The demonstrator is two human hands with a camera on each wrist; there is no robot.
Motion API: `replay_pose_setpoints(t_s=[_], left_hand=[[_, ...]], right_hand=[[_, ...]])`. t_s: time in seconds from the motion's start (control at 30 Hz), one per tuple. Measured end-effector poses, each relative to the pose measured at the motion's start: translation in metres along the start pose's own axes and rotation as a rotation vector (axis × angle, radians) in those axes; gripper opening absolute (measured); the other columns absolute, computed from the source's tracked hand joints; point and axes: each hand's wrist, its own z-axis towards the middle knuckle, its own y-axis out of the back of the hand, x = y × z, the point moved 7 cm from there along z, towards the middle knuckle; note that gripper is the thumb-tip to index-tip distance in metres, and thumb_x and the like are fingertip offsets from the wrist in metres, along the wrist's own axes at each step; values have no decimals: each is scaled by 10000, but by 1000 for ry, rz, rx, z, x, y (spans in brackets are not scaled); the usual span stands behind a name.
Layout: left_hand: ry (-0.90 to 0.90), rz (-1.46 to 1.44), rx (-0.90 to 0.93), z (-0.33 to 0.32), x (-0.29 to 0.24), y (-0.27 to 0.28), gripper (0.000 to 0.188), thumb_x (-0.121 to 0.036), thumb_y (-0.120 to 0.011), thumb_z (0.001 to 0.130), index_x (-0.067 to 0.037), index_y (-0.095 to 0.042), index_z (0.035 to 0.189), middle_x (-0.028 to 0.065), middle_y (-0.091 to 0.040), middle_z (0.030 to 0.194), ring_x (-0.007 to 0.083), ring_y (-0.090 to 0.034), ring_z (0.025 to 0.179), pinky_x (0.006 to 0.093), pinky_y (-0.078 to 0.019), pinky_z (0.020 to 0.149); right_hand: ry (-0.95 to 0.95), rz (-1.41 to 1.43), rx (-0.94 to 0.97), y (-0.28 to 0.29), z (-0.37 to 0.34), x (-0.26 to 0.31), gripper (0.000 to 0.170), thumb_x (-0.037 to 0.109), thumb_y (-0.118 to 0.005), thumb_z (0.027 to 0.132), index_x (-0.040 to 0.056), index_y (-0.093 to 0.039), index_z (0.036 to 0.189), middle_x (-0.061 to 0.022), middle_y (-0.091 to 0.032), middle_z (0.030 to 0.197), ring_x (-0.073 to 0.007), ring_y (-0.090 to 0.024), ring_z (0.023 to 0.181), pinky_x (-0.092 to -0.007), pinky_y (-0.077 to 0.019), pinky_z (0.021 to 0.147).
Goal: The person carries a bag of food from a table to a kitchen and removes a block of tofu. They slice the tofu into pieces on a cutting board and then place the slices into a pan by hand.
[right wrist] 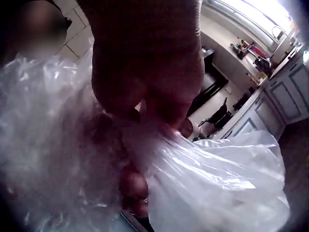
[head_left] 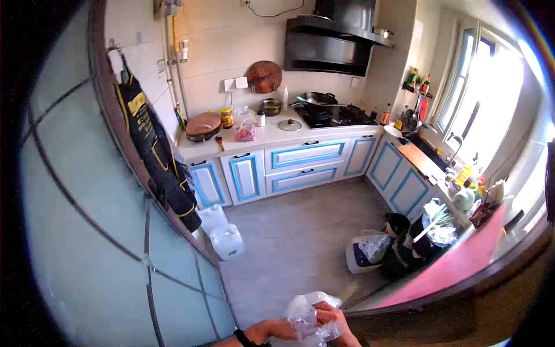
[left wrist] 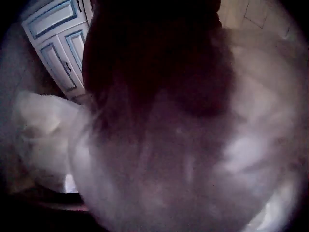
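A clear, crumpled plastic bag (head_left: 303, 324) is held between both hands at the bottom of the head view. My right hand (head_left: 332, 317) pinches the bag; in the right wrist view the plastic (right wrist: 217, 174) is gathered at its fingers and puffs out to the side. My left hand (head_left: 280, 329), with a black band at the wrist, grips the bag from the other side, its fingers partly hidden by plastic. In the left wrist view, translucent film (left wrist: 159, 169) spreads across the dark, blurred hand.
A counter (head_left: 277, 136) holds a lidded pan (head_left: 203, 126), a pink-filled bag (head_left: 245, 133) and a glass lid (head_left: 290, 125). A wok (head_left: 317, 103) sits on the stove. A white bin (head_left: 226, 240) stands left; bags (head_left: 404, 251) crowd the floor right. A glass door (head_left: 115, 202) borders the left.
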Motion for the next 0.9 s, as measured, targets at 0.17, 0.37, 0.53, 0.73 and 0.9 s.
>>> replay_pose_setpoints(t_s=[0.17, 0.37, 0.53, 0.73, 0.9], left_hand=[[32, 21, -64, 32, -3, 76, 590, -258, -758, 811, -67, -594, 1344, 130, -610, 1333, 296, -543, 1267, 431, -393, 1117], [117, 112, -223, 92, -20, 187, 603, -275, -770, 806, -72, -596, 1347, 128, -605, 1343, 293, -538, 1274, 427, -389, 1122], [207, 196, -331, 164, -59, 283, 615, -289, -780, 802, -76, -597, 1349, 127, -600, 1352, 290, -534, 1280, 423, -386, 1127], [234, 230, -347, 262, -106, 371, 628, -306, -792, 797, -81, -599, 1352, 125, -595, 1362, 286, -529, 1287, 420, -382, 1133], [218, 316, -227, 375, -130, 428, 640, -320, -802, 793, -86, -600, 1354, 123, -590, 1370, 284, -524, 1293, 416, -379, 1137]], right_hand=[[-323, 125, -84, 12, 92, -21, 249, 82, -703, 829, 43, -681, 1074, -97, -677, 1125, -272, -678, 980, -361, -551, 798], [-500, 285, 99, 27, 173, -89, 717, 450, -685, 937, 46, -430, 1471, -192, -575, 1377, -309, -588, 1235, -403, -502, 989], [-307, 563, 345, 15, 268, -151, 779, 572, -666, 906, 18, -489, 1425, -169, -613, 1330, -296, -575, 1235, -401, -441, 1054], [-369, 304, 230, 123, 361, -189, 582, 436, -686, 904, 7, -577, 1283, -228, -672, 1185, -311, -649, 1099, -419, -500, 939], [-491, 237, -120, 215, 401, -266, 274, 201, -696, 904, 6, -656, 1091, -180, -725, 975, -248, -703, 893, -374, -541, 812]])
